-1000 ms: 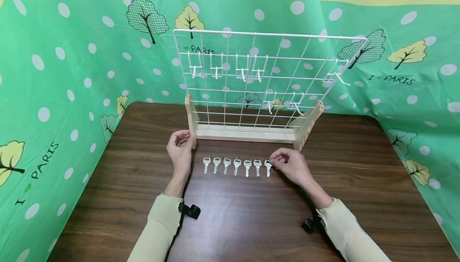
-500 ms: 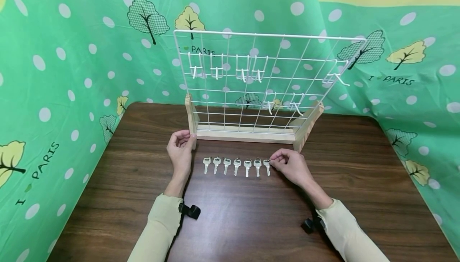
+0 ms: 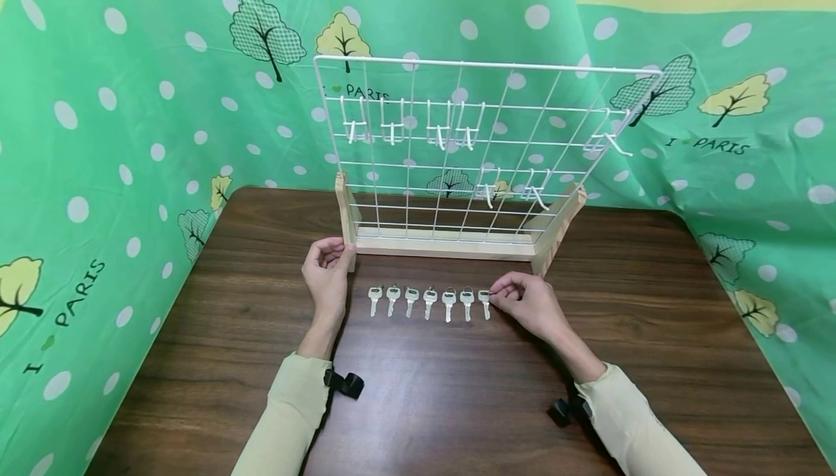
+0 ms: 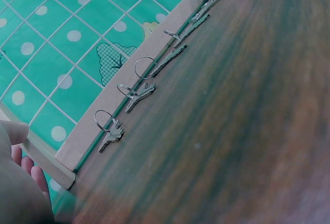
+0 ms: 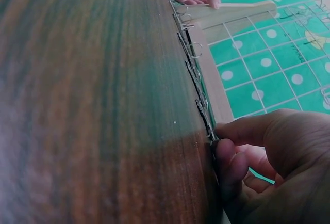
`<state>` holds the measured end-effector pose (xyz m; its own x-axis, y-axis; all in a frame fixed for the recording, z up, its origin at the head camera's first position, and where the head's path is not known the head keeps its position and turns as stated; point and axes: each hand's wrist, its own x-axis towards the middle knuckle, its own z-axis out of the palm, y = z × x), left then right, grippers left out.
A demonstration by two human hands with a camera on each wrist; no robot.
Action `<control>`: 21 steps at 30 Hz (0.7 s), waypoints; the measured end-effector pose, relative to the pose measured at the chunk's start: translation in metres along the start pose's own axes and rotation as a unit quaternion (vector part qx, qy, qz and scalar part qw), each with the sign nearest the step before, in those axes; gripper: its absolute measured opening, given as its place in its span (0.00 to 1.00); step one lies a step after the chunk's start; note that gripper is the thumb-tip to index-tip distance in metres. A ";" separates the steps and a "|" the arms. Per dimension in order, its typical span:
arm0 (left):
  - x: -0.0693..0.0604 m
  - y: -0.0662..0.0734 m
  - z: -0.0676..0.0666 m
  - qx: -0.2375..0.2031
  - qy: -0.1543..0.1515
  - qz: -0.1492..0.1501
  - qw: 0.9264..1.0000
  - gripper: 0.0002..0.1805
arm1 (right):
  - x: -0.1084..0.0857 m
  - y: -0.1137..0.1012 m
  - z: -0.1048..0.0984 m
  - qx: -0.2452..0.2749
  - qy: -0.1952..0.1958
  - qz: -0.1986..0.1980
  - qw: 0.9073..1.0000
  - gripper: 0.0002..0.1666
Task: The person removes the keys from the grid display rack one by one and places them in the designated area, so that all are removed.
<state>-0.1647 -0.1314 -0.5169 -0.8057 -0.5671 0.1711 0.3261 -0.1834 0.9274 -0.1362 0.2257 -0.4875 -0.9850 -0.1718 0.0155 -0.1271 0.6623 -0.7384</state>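
Note:
Several silver keys with ring loops lie in a row on the table before a white wire grid rack (image 3: 444, 247) on a wooden stand. My right hand (image 3: 530, 303) pinches the rightmost key (image 3: 485, 303) near its ring, between thumb and forefinger; in the right wrist view the fingertips (image 5: 224, 146) partly cover it. My left hand (image 3: 326, 273) holds the front end of the stand's left wooden leg (image 4: 49, 162), thumb against the wood and the other fingers curled beside it. The leftmost key (image 3: 374, 301) lies a little to the right of that hand.
White hooks hang on the grid, several along an upper bar, one hook (image 3: 609, 144) at the right edge, and two lower ones, including a hook (image 3: 535, 189) toward the right. A green patterned cloth (image 3: 150, 171) surrounds the brown wooden table (image 3: 418, 403) behind and at the sides.
The rightmost key has shifted slightly left toward its neighbour, pinched by my right hand. My left hand stays at the stand's leg. The head view has drifted a little.

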 end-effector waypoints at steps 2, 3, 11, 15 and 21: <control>0.000 0.001 0.000 0.000 -0.001 0.000 1.000 0.11 | 0.000 0.000 0.000 0.004 0.002 -0.001 1.000 0.03; 0.000 0.001 0.000 -0.001 -0.002 0.000 1.000 0.12 | 0.000 0.001 0.001 0.006 0.002 -0.002 1.000 0.04; 0.000 0.002 0.002 -0.004 -0.002 -0.003 1.000 0.14 | -0.003 0.000 -0.001 0.029 -0.001 0.001 1.000 0.08; -0.001 0.002 0.002 -0.004 -0.003 -0.002 1.000 0.14 | -0.008 -0.002 -0.003 0.054 -0.007 0.012 0.998 0.10; 0.000 0.004 0.003 -0.011 0.003 0.007 1.000 0.13 | -0.017 -0.005 -0.006 0.081 -0.016 0.030 0.996 0.14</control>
<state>-0.1649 -0.1292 -0.5123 -0.7978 -0.5747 0.1822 0.3484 -0.1929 0.9173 -0.1197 0.2299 -0.4799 -0.9856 -0.1610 -0.0519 -0.0452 0.5461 -0.8365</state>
